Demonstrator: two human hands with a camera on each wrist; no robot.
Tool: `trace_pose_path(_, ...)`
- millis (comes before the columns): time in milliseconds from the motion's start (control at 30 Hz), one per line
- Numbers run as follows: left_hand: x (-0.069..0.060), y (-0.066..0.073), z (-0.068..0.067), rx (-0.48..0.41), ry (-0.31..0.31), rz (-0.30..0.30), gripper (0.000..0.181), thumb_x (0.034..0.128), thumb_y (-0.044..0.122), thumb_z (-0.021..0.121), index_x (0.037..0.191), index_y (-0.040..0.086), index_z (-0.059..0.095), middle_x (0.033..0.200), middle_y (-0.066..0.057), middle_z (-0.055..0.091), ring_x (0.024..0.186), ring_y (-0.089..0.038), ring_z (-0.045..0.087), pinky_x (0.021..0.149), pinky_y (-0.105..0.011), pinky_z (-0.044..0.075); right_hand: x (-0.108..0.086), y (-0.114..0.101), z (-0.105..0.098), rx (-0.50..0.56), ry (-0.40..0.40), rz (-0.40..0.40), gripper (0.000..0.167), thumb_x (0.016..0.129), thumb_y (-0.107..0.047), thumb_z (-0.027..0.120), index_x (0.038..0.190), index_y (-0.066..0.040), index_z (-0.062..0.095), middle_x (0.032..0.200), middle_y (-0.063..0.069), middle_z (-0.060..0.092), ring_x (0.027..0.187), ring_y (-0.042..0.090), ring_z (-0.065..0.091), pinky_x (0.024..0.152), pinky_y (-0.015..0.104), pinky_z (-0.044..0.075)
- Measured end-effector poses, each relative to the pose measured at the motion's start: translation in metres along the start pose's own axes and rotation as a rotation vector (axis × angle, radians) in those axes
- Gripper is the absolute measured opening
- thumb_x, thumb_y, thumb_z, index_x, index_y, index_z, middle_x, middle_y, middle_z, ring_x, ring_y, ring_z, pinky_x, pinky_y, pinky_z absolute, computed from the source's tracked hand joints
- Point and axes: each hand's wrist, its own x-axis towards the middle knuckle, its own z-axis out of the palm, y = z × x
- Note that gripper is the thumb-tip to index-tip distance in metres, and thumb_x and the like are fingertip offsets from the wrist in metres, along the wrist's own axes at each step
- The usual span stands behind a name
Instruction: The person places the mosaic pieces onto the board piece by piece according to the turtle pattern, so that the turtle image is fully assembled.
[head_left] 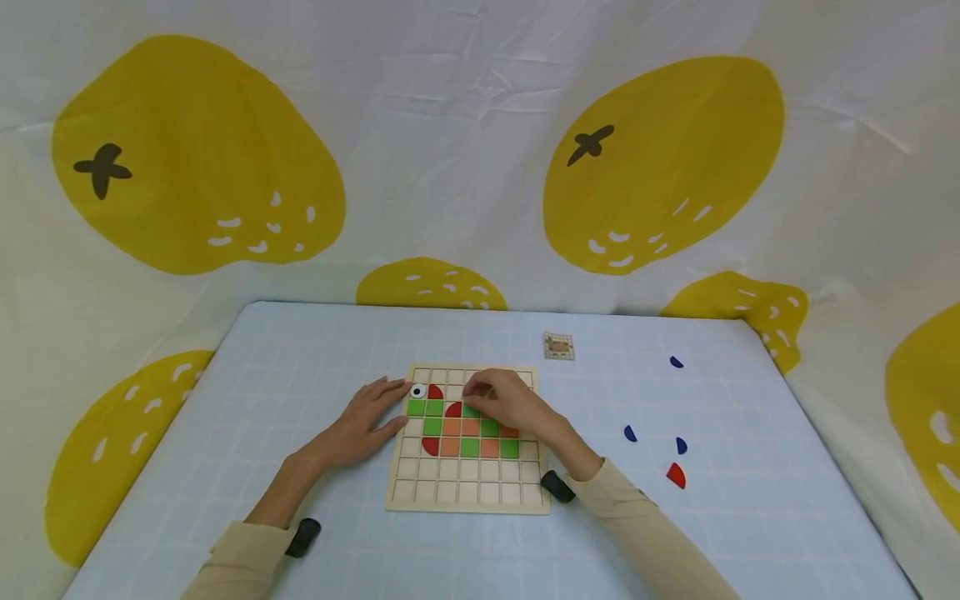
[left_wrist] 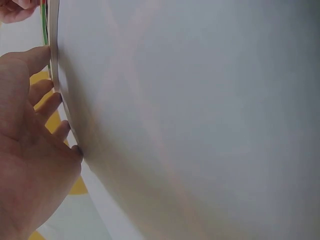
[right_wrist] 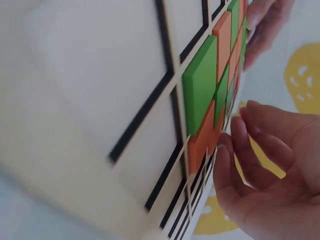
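A wooden grid board [head_left: 467,494] lies on the table, partly filled with green squares [head_left: 432,427], orange squares [head_left: 451,447] and red rounded pieces [head_left: 431,447]. An eye piece [head_left: 417,390] sits at its upper left. My left hand [head_left: 365,423] rests at the board's left edge, thumb and fingers spread and touching the rim. Over the upper middle squares, my right hand [head_left: 508,400] has its fingertips together low above the board. A sliver of red piece [right_wrist: 243,111] shows between those fingertips in the right wrist view; its shape is hidden. The right hand covers part of the pattern.
To the right lie several blue half-round pieces [head_left: 630,433] and a red quarter-round piece [head_left: 677,476]. A small picture card [head_left: 558,346] lies behind the board's right corner. A patterned cloth [head_left: 480,167] hangs behind the table [head_left: 345,533].
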Motion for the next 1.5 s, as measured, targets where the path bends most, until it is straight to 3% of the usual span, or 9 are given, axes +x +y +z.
trace_pose_path(967,0.001,0.0,0.001,0.011,-0.033,-0.045,0.06,0.1048,0.029,0.061,0.158,0.01,0.041,0.162,-0.014,0.038,0.154,-0.042,0.018,0.12,-0.066,0.021,-0.068,0.031,-0.037,-0.063,0.209,0.115,0.012,0.099,-0.006,0.069,0.109,-0.001,0.072,0.103,0.004,0.07,0.095,0.019,0.067,0.086,0.035,0.057)
trace_pose_path(1500,0.0,0.001,0.0,0.019,-0.014,-0.023,0.059,0.1041,0.027,0.062,0.157,0.008,0.043,0.159,-0.017,0.04,0.152,-0.045,0.021,0.118,-0.068,0.023,-0.124,0.045,-0.059,-0.133,0.355,0.196,0.014,0.096,-0.004,0.072,0.109,-0.003,0.072,0.104,0.004,0.071,0.095,0.021,0.065,0.09,0.046,0.057)
